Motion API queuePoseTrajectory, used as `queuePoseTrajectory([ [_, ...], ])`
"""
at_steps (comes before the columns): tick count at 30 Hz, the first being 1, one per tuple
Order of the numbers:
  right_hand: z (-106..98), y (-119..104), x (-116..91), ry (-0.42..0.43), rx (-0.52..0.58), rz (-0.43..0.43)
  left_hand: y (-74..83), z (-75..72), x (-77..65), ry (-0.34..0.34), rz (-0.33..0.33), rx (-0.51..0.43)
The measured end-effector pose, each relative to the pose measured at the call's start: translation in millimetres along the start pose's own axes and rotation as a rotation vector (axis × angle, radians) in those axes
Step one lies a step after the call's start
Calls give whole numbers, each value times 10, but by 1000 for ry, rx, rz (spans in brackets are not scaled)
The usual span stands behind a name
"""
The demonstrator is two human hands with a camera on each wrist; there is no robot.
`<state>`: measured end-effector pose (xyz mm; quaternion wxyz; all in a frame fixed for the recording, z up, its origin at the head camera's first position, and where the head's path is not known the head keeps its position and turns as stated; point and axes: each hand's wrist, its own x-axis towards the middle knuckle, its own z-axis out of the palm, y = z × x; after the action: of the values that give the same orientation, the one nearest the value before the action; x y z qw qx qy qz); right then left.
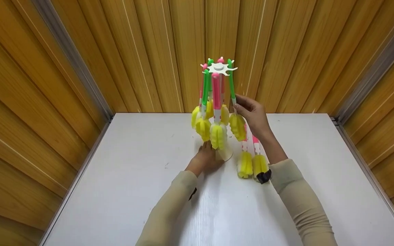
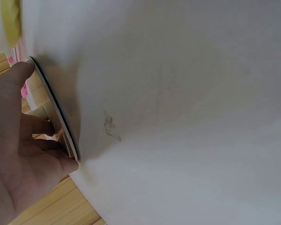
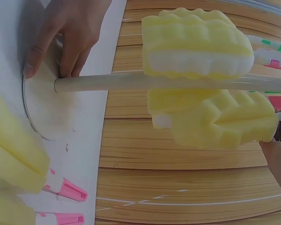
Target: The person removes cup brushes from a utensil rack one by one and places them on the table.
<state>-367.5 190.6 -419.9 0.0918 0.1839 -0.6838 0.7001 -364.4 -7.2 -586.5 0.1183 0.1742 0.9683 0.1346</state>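
Observation:
A white rotating rack (image 1: 219, 67) stands upright, with several yellow sponge brushes hanging from its hooks by pink and green handles. My right hand (image 1: 254, 114) pinches the shaft of a green-handled sponge brush (image 1: 237, 127) on the rack's right side, just above its sponge head. The top of that handle is up at a hook. Down low, my left hand (image 1: 206, 158) holds the rack's round base (image 1: 225, 153). In the left wrist view, thumb and fingers of the left hand (image 2: 25, 159) grip across the base's rim. The post (image 3: 103, 83) rises from the base in the right wrist view.
Two pink-handled sponge brushes, one left (image 1: 245, 165) and one right (image 1: 260, 162), lie side by side on the white table (image 1: 121, 184), right of the base. Wood-look panels (image 1: 169, 58) wall in the table's back and sides.

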Motion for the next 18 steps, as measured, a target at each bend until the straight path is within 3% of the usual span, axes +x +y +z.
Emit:
queuePoseTrajectory([
  [18,4,-32,-2,20,-3,23,16,-6,-21,-3,-28,-22],
])
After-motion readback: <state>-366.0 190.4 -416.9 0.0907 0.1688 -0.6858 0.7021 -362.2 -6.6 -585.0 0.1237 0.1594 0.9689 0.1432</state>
